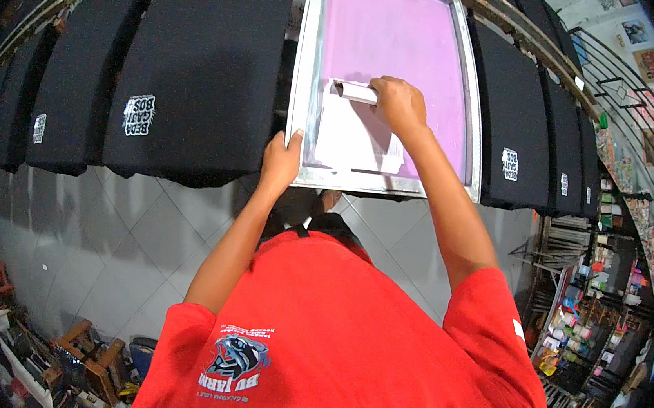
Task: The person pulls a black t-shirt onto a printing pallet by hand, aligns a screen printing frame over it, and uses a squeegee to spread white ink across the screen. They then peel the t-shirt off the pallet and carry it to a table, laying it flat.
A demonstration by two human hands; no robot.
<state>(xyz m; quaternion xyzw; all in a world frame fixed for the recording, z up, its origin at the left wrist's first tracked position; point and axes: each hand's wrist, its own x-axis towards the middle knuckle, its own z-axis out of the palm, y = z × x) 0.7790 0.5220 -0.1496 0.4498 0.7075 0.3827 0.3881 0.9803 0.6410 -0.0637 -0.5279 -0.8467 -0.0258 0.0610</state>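
Observation:
A screen printing frame (475, 100) with pale metal sides and pink mesh (395, 30) lies over the row of black shirts in front of me. White ink (349, 135) covers the near left part of the mesh. My right hand (399, 105) is closed around a white squeegee (357, 92), which rests on the mesh at the far edge of the white patch. At the frame's near left corner, my left hand (280, 159) grips the metal side, thumb on top. Its fingers are partly hidden beneath the frame.
Black shirts (200, 50) with small white prints lie in a row on both sides of the frame. A rail (524, 38) runs behind them. Shelves with ink pots (567, 329) stand at the right. A wooden stool (92, 358) is at the lower left, on a tiled floor (134, 240).

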